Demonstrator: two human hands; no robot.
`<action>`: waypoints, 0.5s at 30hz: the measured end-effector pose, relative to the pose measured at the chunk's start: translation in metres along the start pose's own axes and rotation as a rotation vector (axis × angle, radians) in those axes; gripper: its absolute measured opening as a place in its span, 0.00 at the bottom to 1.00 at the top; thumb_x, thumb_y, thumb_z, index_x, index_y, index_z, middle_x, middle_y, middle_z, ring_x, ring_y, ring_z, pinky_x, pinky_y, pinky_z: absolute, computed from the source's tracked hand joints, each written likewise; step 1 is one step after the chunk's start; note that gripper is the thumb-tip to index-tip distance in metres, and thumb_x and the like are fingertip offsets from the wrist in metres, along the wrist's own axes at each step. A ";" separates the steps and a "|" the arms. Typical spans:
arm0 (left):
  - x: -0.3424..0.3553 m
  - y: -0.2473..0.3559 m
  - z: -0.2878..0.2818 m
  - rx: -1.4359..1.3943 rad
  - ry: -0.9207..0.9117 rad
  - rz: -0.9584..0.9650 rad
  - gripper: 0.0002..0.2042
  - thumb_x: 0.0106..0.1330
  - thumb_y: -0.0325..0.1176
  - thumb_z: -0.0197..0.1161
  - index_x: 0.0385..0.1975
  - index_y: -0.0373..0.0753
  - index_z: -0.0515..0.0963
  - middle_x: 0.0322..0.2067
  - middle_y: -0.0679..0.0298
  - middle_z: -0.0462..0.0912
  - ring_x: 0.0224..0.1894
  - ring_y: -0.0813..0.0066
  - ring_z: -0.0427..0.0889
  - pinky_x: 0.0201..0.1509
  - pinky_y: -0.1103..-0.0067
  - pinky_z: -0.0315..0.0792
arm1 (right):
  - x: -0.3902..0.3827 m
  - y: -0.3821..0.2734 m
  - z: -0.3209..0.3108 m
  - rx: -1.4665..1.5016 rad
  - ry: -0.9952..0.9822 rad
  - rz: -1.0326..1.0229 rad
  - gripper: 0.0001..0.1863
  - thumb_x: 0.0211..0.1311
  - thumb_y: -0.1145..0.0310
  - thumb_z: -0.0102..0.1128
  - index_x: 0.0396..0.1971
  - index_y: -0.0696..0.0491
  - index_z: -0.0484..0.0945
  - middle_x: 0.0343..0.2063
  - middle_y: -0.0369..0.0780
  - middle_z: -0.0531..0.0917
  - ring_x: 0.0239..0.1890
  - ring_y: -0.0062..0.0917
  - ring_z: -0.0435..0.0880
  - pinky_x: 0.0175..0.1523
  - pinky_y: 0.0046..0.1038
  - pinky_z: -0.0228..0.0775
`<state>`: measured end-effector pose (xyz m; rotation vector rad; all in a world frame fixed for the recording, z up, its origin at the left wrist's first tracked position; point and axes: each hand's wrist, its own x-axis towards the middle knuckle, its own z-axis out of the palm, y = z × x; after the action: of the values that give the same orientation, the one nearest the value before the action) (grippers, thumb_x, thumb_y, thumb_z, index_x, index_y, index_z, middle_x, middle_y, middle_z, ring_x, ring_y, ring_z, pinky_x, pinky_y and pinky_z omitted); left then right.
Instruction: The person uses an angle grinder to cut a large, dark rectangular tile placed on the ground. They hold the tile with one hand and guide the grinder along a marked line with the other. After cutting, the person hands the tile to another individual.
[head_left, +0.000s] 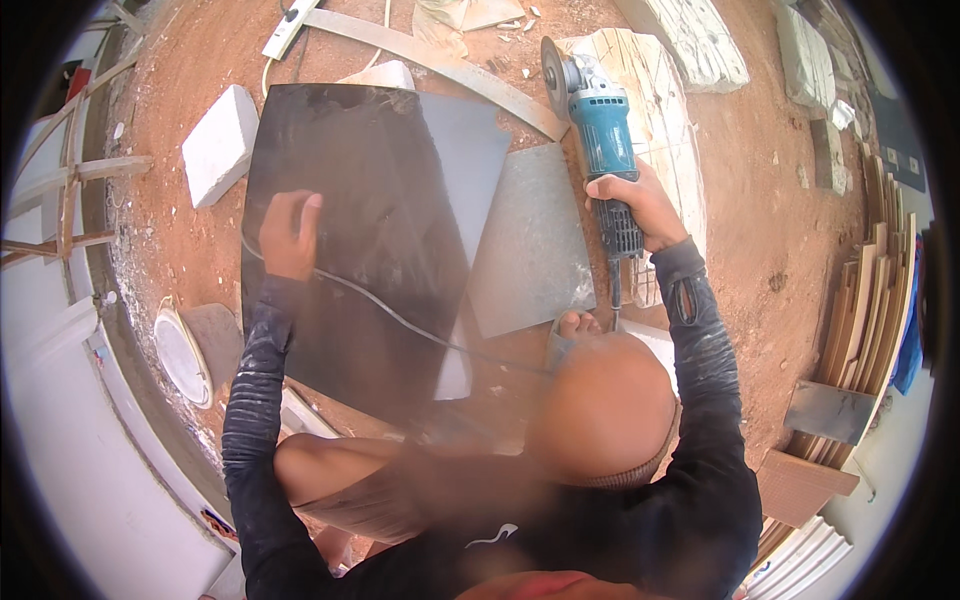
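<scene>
My right hand (645, 205) is wrapped round the dark rear body of a teal angle grinder (606, 140). The grinder stands nearly upright in view, its cutting disc (553, 75) at the far end. My left hand (290, 235) is over a large dark, glossy tile (355, 170), fingers curled; what they hold, if anything, is hidden. A grey cord (385, 308) crosses the tile and passes behind this hand near the wrist. Beside the dark tile lie a pale strip (470, 150) and a grey slab (535, 235).
Wooden planks (440, 65) and a white power strip (290, 28) lie at the far side. White blocks (220, 145) rest on reddish ground, with a white bucket (185, 355) at left. Stacked boards (862, 310) line the right. My bare foot (575, 325) is near the slab.
</scene>
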<state>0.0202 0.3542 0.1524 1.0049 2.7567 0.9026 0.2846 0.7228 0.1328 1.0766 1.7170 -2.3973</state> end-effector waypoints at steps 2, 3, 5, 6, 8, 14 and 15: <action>-0.005 0.058 0.023 0.008 -0.187 0.194 0.14 0.68 0.40 0.66 0.41 0.34 0.80 0.40 0.56 0.81 0.45 0.53 0.79 0.51 0.65 0.71 | 0.010 0.001 0.016 0.056 -0.017 -0.017 0.24 0.50 0.68 0.70 0.46 0.58 0.71 0.31 0.39 0.80 0.28 0.22 0.83 0.33 0.24 0.78; -0.016 0.069 0.041 0.040 -0.193 0.256 0.17 0.68 0.41 0.66 0.46 0.32 0.79 0.47 0.52 0.80 0.50 0.52 0.79 0.55 0.66 0.72 | 0.013 0.002 0.021 0.074 -0.010 -0.023 0.23 0.51 0.68 0.70 0.45 0.58 0.71 0.30 0.39 0.80 0.28 0.22 0.83 0.33 0.25 0.78; -0.046 0.060 0.067 0.126 -0.248 0.264 0.25 0.67 0.45 0.67 0.54 0.32 0.75 0.54 0.48 0.76 0.56 0.48 0.76 0.62 0.63 0.70 | 0.018 0.004 0.030 0.112 0.001 -0.041 0.23 0.50 0.68 0.71 0.44 0.57 0.72 0.30 0.39 0.81 0.28 0.23 0.83 0.33 0.25 0.77; -0.059 0.060 0.076 0.124 -0.293 0.253 0.27 0.66 0.47 0.67 0.56 0.32 0.74 0.55 0.47 0.75 0.57 0.47 0.76 0.62 0.62 0.70 | 0.019 0.005 0.031 0.125 0.015 -0.047 0.23 0.49 0.68 0.72 0.44 0.57 0.72 0.30 0.39 0.81 0.28 0.23 0.83 0.33 0.26 0.77; -0.069 0.087 0.084 -0.090 -0.406 0.210 0.29 0.67 0.48 0.67 0.58 0.31 0.73 0.55 0.47 0.76 0.56 0.47 0.77 0.61 0.62 0.72 | 0.019 0.007 0.030 0.108 0.043 -0.037 0.23 0.49 0.68 0.72 0.43 0.57 0.72 0.29 0.40 0.81 0.28 0.23 0.83 0.33 0.26 0.77; -0.068 0.183 0.153 -0.849 -0.527 -0.277 0.34 0.70 0.56 0.63 0.57 0.26 0.68 0.47 0.47 0.80 0.46 0.63 0.85 0.50 0.70 0.79 | 0.021 0.014 0.048 0.209 0.079 -0.044 0.20 0.52 0.70 0.70 0.43 0.58 0.73 0.29 0.41 0.82 0.27 0.24 0.83 0.32 0.26 0.77; -0.068 0.191 0.169 -0.989 -0.505 -0.381 0.35 0.69 0.57 0.63 0.55 0.25 0.67 0.45 0.48 0.80 0.44 0.66 0.85 0.47 0.72 0.80 | 0.021 0.013 0.052 0.253 0.092 -0.051 0.20 0.51 0.71 0.70 0.43 0.58 0.72 0.28 0.41 0.81 0.26 0.24 0.83 0.31 0.25 0.77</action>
<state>0.2245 0.5152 0.1098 0.4065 1.6337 1.4318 0.2459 0.6817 0.1191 1.2018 1.5113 -2.6947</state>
